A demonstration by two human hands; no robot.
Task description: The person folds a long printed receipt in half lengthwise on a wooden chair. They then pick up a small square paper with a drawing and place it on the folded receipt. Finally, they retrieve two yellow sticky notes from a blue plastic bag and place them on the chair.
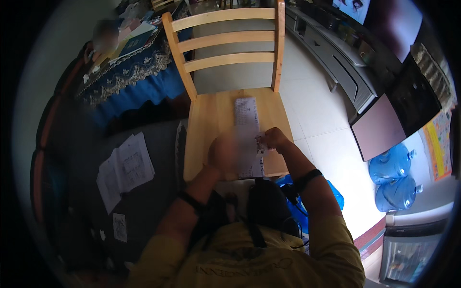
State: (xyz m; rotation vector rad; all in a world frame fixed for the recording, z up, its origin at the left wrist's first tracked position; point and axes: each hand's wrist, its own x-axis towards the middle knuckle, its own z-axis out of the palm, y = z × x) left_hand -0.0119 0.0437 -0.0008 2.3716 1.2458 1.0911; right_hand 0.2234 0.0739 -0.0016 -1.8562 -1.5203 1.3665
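A long, narrow package wrapped in printed paper lies lengthwise on the wooden chair's seat before me. My right hand, with fingers bent, pinches a small piece of printed paper or film at the package's right side. Whether that piece is joined to the wrapping cannot be made out. My left hand is at the package's left side. A blur covers its fingers and the middle of the package, so its grip is hidden.
The chair's slatted backrest rises at the far side. Left, a dark sofa holds printed sheets and a card. A person is near the cloth-covered table. Right are water jugs, a cabinet and a blue plastic bag.
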